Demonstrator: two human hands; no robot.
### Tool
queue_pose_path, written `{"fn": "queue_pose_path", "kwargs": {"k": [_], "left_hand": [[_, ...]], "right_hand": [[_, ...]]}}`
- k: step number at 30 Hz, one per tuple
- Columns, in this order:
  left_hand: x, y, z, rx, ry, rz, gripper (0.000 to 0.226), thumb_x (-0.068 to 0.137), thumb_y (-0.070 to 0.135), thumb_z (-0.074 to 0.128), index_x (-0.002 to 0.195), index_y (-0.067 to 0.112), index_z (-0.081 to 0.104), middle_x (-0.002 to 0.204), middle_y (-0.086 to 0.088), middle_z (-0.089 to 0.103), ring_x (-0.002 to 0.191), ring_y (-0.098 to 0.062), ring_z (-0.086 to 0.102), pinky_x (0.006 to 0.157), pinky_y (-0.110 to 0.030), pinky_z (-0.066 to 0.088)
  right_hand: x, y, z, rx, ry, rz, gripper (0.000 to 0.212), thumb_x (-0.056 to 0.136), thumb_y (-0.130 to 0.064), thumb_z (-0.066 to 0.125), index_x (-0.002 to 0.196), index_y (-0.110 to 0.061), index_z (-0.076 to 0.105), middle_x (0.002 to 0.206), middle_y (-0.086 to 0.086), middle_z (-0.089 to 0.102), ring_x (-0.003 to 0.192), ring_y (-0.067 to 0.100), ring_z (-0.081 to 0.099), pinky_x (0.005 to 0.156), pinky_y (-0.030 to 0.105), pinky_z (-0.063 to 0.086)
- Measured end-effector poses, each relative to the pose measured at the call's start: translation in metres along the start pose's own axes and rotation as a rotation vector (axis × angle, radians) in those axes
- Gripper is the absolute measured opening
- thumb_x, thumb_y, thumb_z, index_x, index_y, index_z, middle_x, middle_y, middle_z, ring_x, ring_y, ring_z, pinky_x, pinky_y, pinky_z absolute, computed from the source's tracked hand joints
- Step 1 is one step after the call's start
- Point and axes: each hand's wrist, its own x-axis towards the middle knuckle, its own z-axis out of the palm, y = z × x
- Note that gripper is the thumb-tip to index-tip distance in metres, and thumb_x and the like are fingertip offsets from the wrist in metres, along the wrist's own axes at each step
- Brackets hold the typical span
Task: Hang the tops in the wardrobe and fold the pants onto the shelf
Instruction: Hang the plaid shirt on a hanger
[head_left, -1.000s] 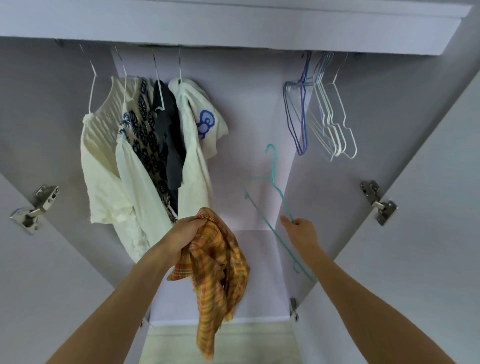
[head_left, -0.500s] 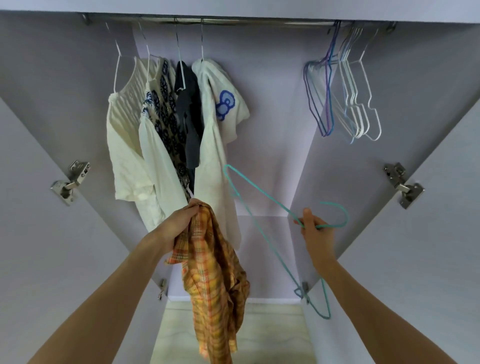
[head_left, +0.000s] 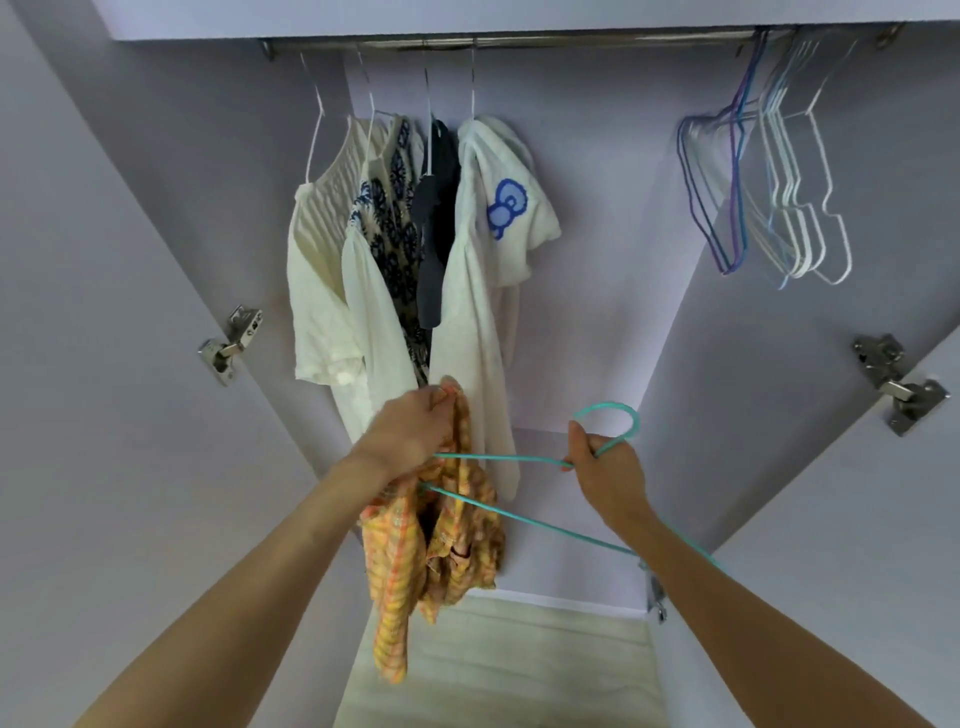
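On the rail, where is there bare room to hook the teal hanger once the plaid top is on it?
Free: the stretch of rail between the white top with the blue bow and the bunch of empty hangers. Crowded: the left, where four hung tops sit close together, and the far right among the empty hangers.

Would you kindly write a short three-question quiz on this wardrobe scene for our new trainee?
1. True or false: the right hand holds the teal hanger.
2. Which hand grips the orange plaid shirt?
3. Empty hangers on the rail hang at: A) left end, B) right end, C) middle.

Key: 1 true; 2 the left hand; 3 B.
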Motion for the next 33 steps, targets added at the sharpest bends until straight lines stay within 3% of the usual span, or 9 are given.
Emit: {"fn": "queue_pose_path", "kwargs": {"k": [6, 11, 13, 16, 18, 21, 25, 30, 33], "left_hand": [[-0.022, -0.009, 0.014, 0.713, 0.275, 0.319, 0.035, 0.091, 0.045, 0.044, 0.119, 0.028, 0.054, 0.120, -0.004, 0.041, 0.117, -0.027, 0.037, 0.095, -0.041, 0.027], [-0.006, -0.021, -0.003, 0.298, 0.312, 0.170, 0.016, 0.095, 0.030, 0.046, 0.100, 0.017, 0.052, 0.094, -0.005, 0.063, 0.090, -0.031, 0.060, 0.065, -0.031, 0.035], [-0.001, -0.029, -0.013, 0.039, 0.374, 0.039, 0.017, 0.094, 0.030, 0.048, 0.086, 0.016, 0.050, 0.079, -0.007, 0.061, 0.077, -0.034, 0.057, 0.058, -0.032, 0.035], [0.003, -0.035, -0.027, -0.282, 0.441, -0.068, 0.021, 0.088, 0.027, 0.055, 0.073, 0.013, 0.052, 0.061, 0.000, 0.053, 0.065, -0.026, 0.051, 0.051, -0.031, 0.034], [0.002, -0.031, -0.035, -0.480, 0.447, -0.115, 0.019, 0.085, 0.027, 0.059, 0.074, 0.012, 0.058, 0.061, 0.000, 0.054, 0.064, -0.022, 0.051, 0.056, -0.031, 0.038], [-0.004, -0.025, -0.044, -0.712, 0.439, -0.116, 0.017, 0.084, 0.023, 0.061, 0.071, 0.012, 0.062, 0.068, -0.005, 0.060, 0.070, -0.024, 0.057, 0.065, -0.036, 0.046], [-0.015, -0.025, -0.057, -0.799, 0.402, -0.002, 0.032, 0.082, 0.012, 0.061, 0.052, 0.023, 0.063, 0.060, 0.001, 0.063, 0.063, -0.014, 0.060, 0.061, -0.023, 0.049], [-0.023, -0.050, -0.077, -0.805, 0.428, 0.009, 0.028, 0.073, 0.015, 0.061, 0.046, 0.022, 0.061, 0.052, 0.008, 0.057, 0.055, -0.007, 0.055, 0.057, -0.019, 0.044], [-0.028, -0.075, -0.089, -0.787, 0.518, -0.052, 0.015, 0.062, 0.025, 0.059, 0.048, 0.020, 0.058, 0.063, -0.007, 0.054, 0.067, -0.022, 0.051, 0.071, -0.036, 0.042]], "right_hand": [[0.001, -0.047, 0.010, 0.332, 0.097, 0.010, 0.052, 0.093, -0.038, 0.049, 0.045, -0.023, 0.060, 0.053, -0.008, 0.062, 0.066, 0.021, 0.061, 0.070, 0.034, 0.046], [0.002, -0.067, 0.002, 0.255, 0.303, -0.505, 0.011, 0.082, -0.021, 0.068, 0.081, -0.010, 0.064, 0.079, 0.001, 0.062, 0.079, 0.023, 0.058, 0.079, 0.038, 0.042], [0.001, -0.071, 0.000, 0.224, 0.427, -0.673, 0.031, 0.082, -0.020, 0.065, 0.108, -0.004, 0.057, 0.102, 0.009, 0.060, 0.099, 0.020, 0.052, 0.090, 0.030, 0.036], [-0.019, -0.060, 0.014, 0.237, 0.240, -0.877, 0.021, 0.086, -0.024, 0.052, 0.105, -0.016, 0.050, 0.095, 0.008, 0.061, 0.090, 0.014, 0.053, 0.083, 0.022, 0.043], [-0.035, -0.047, 0.033, 0.043, -0.164, -0.773, 0.020, 0.089, -0.034, 0.049, 0.105, -0.024, 0.052, 0.092, -0.001, 0.062, 0.084, 0.010, 0.056, 0.078, 0.026, 0.049], [-0.032, -0.042, 0.071, -0.148, -0.502, -0.484, 0.054, 0.091, -0.043, 0.050, 0.137, -0.020, 0.036, 0.132, -0.001, 0.047, 0.122, 0.017, 0.045, 0.098, 0.032, 0.041], [-0.013, -0.086, 0.103, 0.209, -0.544, -0.270, 0.058, 0.084, -0.036, 0.063, 0.135, -0.018, 0.040, 0.129, 0.004, 0.054, 0.120, 0.022, 0.050, 0.100, 0.043, 0.042], [0.001, -0.090, 0.112, 0.074, -0.466, -0.317, 0.019, 0.083, -0.034, 0.065, 0.086, -0.016, 0.061, 0.089, 0.004, 0.065, 0.084, 0.022, 0.063, 0.066, 0.028, 0.047], [0.019, -0.070, 0.097, -0.043, -0.342, -0.308, 0.020, 0.085, -0.027, 0.063, 0.101, -0.016, 0.065, 0.098, 0.004, 0.067, 0.093, 0.025, 0.062, 0.070, 0.025, 0.043]]}}
